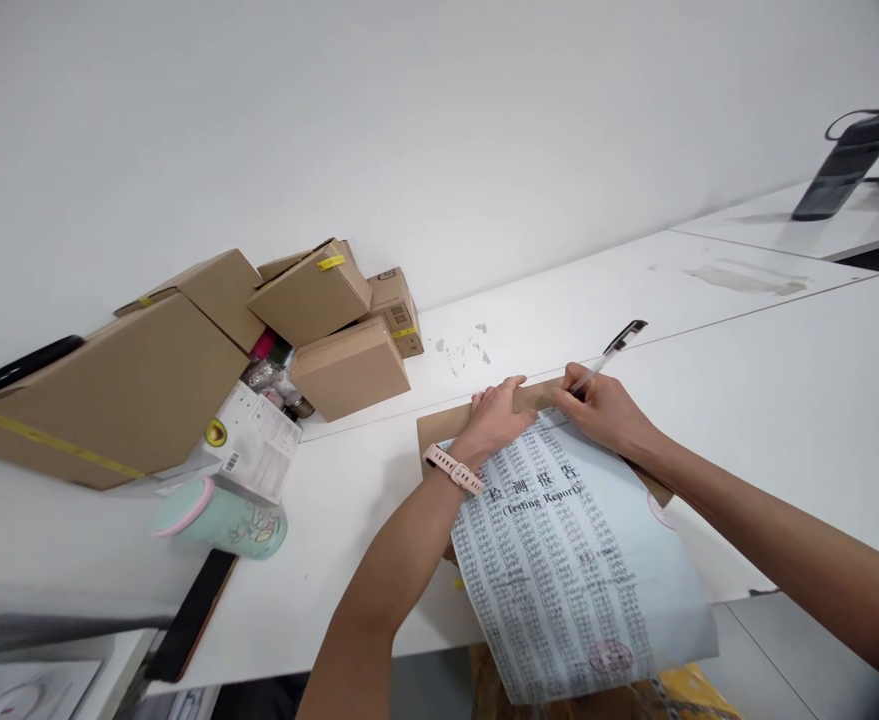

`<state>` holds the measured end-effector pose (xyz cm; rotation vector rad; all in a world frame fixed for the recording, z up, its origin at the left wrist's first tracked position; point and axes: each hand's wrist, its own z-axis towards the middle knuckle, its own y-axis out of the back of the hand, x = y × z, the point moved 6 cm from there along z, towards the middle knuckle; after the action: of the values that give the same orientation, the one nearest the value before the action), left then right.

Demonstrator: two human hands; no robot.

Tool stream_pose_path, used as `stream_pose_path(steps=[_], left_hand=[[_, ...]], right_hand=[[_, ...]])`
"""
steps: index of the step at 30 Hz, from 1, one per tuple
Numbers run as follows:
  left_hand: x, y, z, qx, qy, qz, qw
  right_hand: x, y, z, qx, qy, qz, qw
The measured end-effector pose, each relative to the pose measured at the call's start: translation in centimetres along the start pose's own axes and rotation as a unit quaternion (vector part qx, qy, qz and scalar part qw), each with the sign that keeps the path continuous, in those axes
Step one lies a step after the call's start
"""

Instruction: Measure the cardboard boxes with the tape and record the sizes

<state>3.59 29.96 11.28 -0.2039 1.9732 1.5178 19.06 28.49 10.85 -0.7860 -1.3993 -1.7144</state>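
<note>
A pen (613, 348) with a clear barrel and black cap end is gripped in my right hand (596, 402), its tip hidden behind the fingers near the top of a printed sheet. That sheet (559, 570), headed "Testing Report", lies over a brown cardboard piece (439, 428) and hangs past the table's front edge. Dense rows of small dark writing cover it, with a red stamp near the bottom. My left hand (495, 418) rests with fingers spread across the sheet's top and the cardboard. A pink band circles the left wrist.
Several cardboard boxes (319, 300) are stacked at the left against the wall. In front of them stand a white box (259, 440) and a mint cup (240, 520) with a pink rim. A dark water bottle (848, 165) stands far right on the white table (784, 400).
</note>
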Motion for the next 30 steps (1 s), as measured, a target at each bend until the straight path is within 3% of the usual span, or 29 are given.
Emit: stream_pose_path(steps=[18, 22, 26, 29, 30], left_hand=[[0.4, -0.1, 0.1, -0.026, 0.001, -0.024, 0.999], [0.1, 0.1, -0.2, -0.024, 0.001, -0.029, 0.999], [-0.3, 0.3, -0.9, -0.02, -0.003, -0.036, 0.999], [-0.4, 0.4, -1.1, -0.018, -0.002, -0.046, 0.999], [-0.4, 0.4, -1.1, -0.018, -0.001, -0.05, 0.999]], right_hand=[[0.0, 0.1, 0.1, -0.006, -0.002, 0.007, 1.0], [0.2, 1.8, -0.6, -0.102, -0.015, 0.06, 0.993], [-0.6, 4.7, -4.8, -0.234, -0.041, 0.134, 0.962], [-2.9, 6.4, -10.5, -0.318, -0.111, 0.099, 0.937], [-4.0, 6.5, -12.3, -0.318, -0.146, 0.074, 0.934]])
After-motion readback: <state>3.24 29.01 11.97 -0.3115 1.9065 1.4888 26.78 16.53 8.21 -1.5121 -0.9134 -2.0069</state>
